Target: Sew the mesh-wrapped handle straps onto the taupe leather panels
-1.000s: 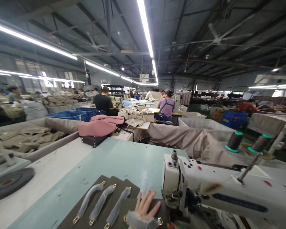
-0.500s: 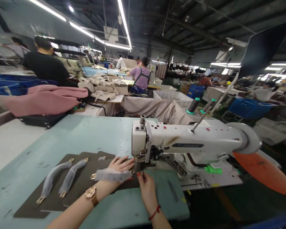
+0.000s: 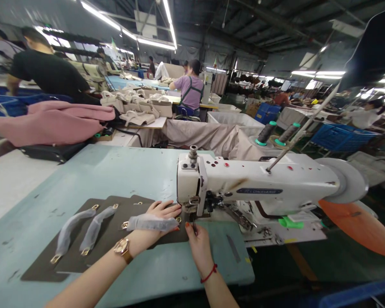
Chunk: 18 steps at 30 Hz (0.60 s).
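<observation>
Under left hand (image 3: 162, 210), fingers slightly apart: flat dark-olive panel (image 3: 175, 238); translucent-wrapped handle (image 3: 150, 223) crossing left–right above. Nearer panel's right edge: right hand (image 3: 199, 243), fingers pinched, contents unclear.

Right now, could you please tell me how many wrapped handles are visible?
4 wrapped handles: two at the left of the dark panels, one across the left hand, one showing only its far end beyond that hand. Others may be hidden.
</observation>
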### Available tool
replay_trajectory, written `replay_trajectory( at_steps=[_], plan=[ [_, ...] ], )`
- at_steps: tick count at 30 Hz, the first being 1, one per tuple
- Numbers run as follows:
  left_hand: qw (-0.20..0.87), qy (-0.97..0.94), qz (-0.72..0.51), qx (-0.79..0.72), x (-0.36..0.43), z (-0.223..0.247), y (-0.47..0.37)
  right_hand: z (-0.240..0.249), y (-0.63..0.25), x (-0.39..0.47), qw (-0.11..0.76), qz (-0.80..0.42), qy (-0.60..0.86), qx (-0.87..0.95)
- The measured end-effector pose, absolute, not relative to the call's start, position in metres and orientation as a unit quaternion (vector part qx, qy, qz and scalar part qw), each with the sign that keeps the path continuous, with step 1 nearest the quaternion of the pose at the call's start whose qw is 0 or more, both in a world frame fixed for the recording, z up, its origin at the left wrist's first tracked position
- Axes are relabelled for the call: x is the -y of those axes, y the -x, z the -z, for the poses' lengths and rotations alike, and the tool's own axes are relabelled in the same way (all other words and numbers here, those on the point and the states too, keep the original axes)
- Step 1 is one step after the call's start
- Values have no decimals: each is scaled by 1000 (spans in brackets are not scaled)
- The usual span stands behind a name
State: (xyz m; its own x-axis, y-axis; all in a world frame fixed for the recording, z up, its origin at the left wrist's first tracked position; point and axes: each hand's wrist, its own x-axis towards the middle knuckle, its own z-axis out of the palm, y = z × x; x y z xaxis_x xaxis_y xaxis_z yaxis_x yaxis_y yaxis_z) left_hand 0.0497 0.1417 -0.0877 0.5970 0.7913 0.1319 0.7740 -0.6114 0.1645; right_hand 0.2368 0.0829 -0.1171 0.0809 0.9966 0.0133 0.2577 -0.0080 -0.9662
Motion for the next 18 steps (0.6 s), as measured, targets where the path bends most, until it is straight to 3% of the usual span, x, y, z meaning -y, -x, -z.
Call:
replay_trajectory(
  at_steps=[12, 18],
  plan=[
    [105, -898, -118, -410, -156, 68, -47, 109, -240, -76, 456, -424, 542, 564],
    [218, -889, -145, -376, -161, 66, -45, 110, -243, -70, 449, -460, 526, 556]
  ],
)
